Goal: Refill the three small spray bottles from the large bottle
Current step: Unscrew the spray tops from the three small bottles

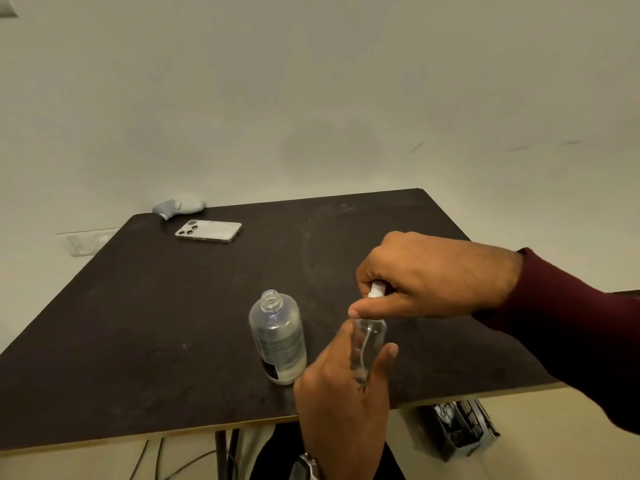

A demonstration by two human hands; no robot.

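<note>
Small spray bottle stands upright, left hand fingers clamped around it, right hand fingers pinching its white cap.

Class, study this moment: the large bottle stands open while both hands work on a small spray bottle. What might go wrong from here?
The uncapped large bottle stands close beside the left hand; a nudge might tip it and spill. The right hand grips the spray cap of the small spray bottle; a slip could drop it.
</note>
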